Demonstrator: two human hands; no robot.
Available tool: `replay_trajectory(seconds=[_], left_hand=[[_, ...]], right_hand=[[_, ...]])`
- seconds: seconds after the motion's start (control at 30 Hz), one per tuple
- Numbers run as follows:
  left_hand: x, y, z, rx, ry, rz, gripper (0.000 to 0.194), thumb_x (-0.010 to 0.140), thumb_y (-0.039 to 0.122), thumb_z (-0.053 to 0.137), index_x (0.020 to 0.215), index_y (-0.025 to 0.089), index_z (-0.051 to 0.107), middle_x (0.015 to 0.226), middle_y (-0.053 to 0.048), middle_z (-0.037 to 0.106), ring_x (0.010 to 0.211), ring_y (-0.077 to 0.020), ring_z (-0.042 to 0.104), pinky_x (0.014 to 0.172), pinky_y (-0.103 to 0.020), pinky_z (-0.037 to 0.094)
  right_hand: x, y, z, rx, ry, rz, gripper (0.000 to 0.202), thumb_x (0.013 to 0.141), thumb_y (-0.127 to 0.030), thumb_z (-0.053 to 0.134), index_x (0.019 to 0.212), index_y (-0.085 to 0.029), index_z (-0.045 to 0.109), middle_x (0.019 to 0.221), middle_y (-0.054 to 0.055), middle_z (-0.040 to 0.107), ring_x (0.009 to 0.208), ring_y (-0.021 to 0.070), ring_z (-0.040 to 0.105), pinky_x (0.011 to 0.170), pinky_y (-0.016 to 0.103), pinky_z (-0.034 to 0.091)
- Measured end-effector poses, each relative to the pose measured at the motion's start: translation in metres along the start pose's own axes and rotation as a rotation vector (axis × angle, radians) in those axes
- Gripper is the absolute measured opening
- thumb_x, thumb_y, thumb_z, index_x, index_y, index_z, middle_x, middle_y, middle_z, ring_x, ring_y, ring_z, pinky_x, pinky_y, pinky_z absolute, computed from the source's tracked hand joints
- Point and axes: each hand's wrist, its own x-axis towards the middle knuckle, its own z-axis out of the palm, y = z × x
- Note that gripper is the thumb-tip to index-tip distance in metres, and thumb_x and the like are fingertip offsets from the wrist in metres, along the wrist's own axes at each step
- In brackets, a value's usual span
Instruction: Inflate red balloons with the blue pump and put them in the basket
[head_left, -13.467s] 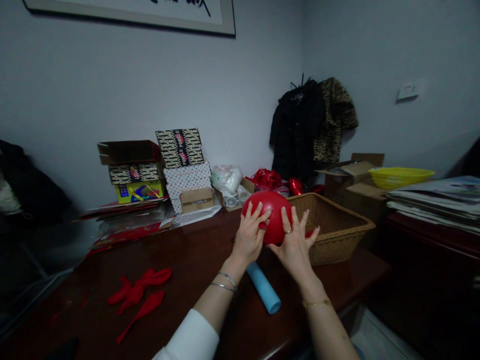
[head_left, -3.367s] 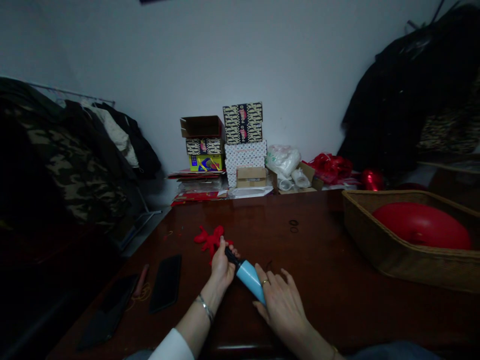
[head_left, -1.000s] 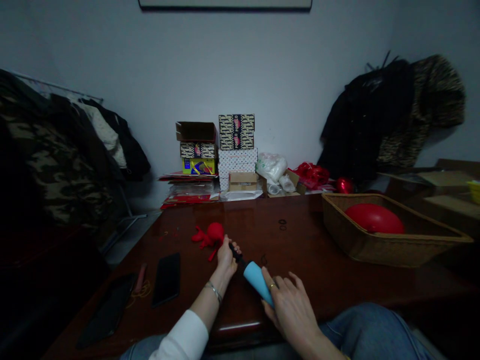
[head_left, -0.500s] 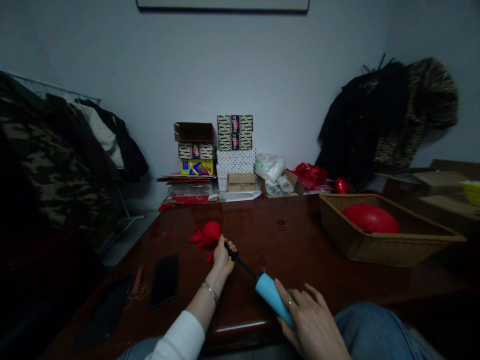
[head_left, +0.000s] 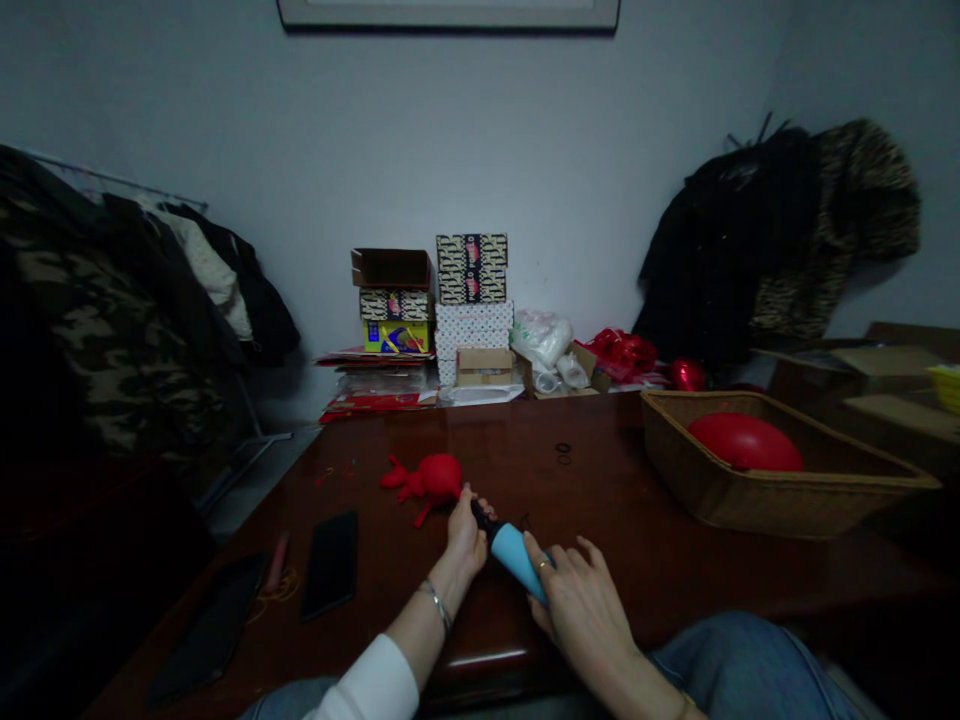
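Note:
My left hand (head_left: pixel 466 535) pinches the black nozzle end of a light-blue hand pump (head_left: pixel 513 549), where the neck of a small, partly inflated red balloon (head_left: pixel 439 474) sits. My right hand (head_left: pixel 576 602) grips the pump's blue barrel at its near end, pushed in close to the nozzle. The balloon bulges just beyond my left fingers, beside a heap of flat red balloons (head_left: pixel 397 478) on the dark wooden table (head_left: pixel 600 500).
A wicker basket (head_left: pixel 757 492) at the right holds an inflated red balloon (head_left: pixel 744 442). Two dark phones (head_left: pixel 331 563) lie at the left front. Stacked boxes (head_left: pixel 435 305) and bags line the back wall. Coats hang left and right. Two black rings (head_left: pixel 562 453) lie mid-table.
My right hand has pushed the blue barrel in toward my left hand after pulling it out half a second ago. The red balloon at the nozzle has grown bigger.

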Motion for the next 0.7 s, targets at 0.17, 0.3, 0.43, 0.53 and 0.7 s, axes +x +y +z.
replay_trajectory(seconds=[0.17, 0.3, 0.43, 0.53, 0.7], left_hand=[[0.004, 0.006, 0.0, 0.045, 0.015, 0.022, 0.026, 0.081, 0.033, 0.059, 0.067, 0.017, 0.043, 0.051, 0.004, 0.045, 0.039, -0.0069, 0.043, 0.041, -0.018, 0.038], [0.007, 0.017, 0.0, 0.041, 0.016, 0.038, 0.03, 0.078, 0.036, 0.062, 0.065, 0.017, 0.042, 0.049, 0.006, 0.042, 0.036, -0.005, 0.039, 0.038, -0.016, 0.034], [0.01, 0.024, -0.001, 0.053, 0.018, 0.072, 0.03, 0.078, 0.036, 0.062, 0.066, 0.018, 0.042, 0.049, 0.007, 0.04, 0.036, -0.005, 0.038, 0.036, -0.016, 0.032], [0.014, 0.026, -0.003, 0.06, 0.027, 0.117, 0.028, 0.081, 0.033, 0.059, 0.067, 0.018, 0.041, 0.05, 0.007, 0.04, 0.035, -0.0047, 0.037, 0.035, -0.016, 0.03], [0.022, 0.038, -0.005, 0.048, 0.061, 0.158, 0.025, 0.084, 0.03, 0.056, 0.068, 0.017, 0.042, 0.049, 0.006, 0.041, 0.035, -0.0039, 0.037, 0.035, -0.015, 0.029]], right_hand=[[0.009, -0.008, 0.003, -0.001, 0.026, -0.009, 0.058, 0.076, -0.023, 0.056, 0.132, -0.021, 0.042, 0.092, 0.007, 0.063, 0.09, 0.0213, 0.056, 0.098, 0.042, 0.023], [0.008, -0.015, 0.003, 0.029, 0.027, -0.008, 0.059, 0.077, -0.024, 0.056, 0.134, -0.02, 0.04, 0.095, 0.007, 0.063, 0.092, 0.0215, 0.056, 0.098, 0.041, 0.023], [0.003, -0.016, 0.004, 0.054, 0.025, -0.011, 0.059, 0.078, -0.026, 0.055, 0.134, -0.019, 0.039, 0.1, 0.009, 0.063, 0.096, 0.0223, 0.055, 0.099, 0.042, 0.023], [-0.004, -0.011, 0.005, 0.07, 0.04, -0.025, 0.059, 0.079, -0.026, 0.054, 0.135, -0.02, 0.038, 0.098, 0.007, 0.063, 0.094, 0.0215, 0.055, 0.1, 0.042, 0.022], [-0.024, 0.009, 0.006, 0.101, 0.06, -0.07, 0.062, 0.077, -0.024, 0.055, 0.136, -0.023, 0.036, 0.095, 0.003, 0.063, 0.09, 0.0196, 0.055, 0.101, 0.043, 0.02]])
